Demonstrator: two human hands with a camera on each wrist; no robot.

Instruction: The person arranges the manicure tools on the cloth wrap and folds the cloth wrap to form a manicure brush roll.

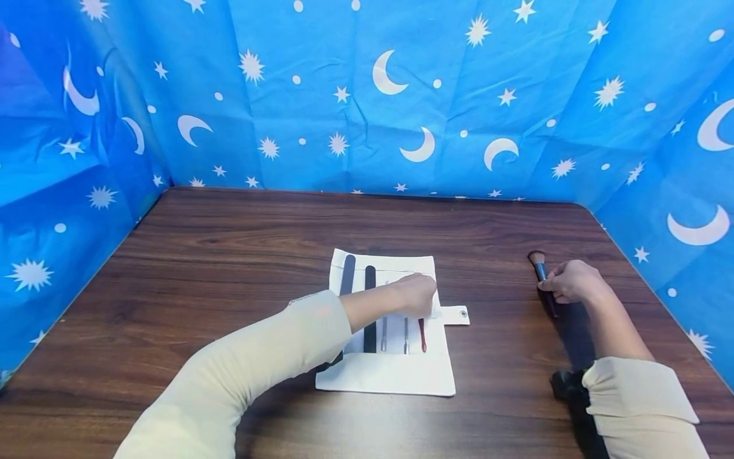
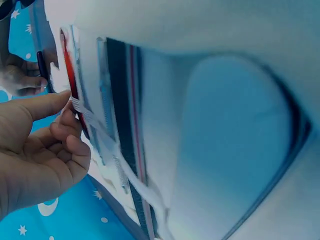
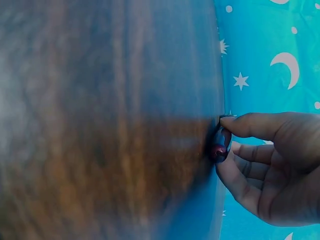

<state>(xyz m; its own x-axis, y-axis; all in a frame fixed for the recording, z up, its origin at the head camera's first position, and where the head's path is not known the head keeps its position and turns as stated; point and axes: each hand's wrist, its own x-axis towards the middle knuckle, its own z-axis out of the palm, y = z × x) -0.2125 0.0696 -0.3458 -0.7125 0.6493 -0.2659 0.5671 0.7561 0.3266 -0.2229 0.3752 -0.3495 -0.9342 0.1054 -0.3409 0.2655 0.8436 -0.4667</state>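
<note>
A white tool case [image 1: 384, 377] lies unfolded on the table. My left hand [image 1: 415, 296] is over its right side, thumb and forefinger pinching a white elastic band [image 2: 131, 172] beside a slim red tool [image 1: 423, 336]. That band runs across the row: a grey nail file [image 1: 347, 275], a black nail file [image 1: 370, 335] and two thin metal tools [image 1: 406, 338]. The forearm hides part of them. At the right, my right hand [image 1: 576, 282] pinches the dark handle of a makeup brush [image 1: 541, 268] between thumb and fingers, its brown bristles pointing away from me.
A tab with a metal snap [image 1: 463, 313] sticks out from the case's right edge. The dark wood table [image 1: 229, 248] ends at a blue curtain [image 1: 321, 102] with white moons and stars, which hangs around the back and sides.
</note>
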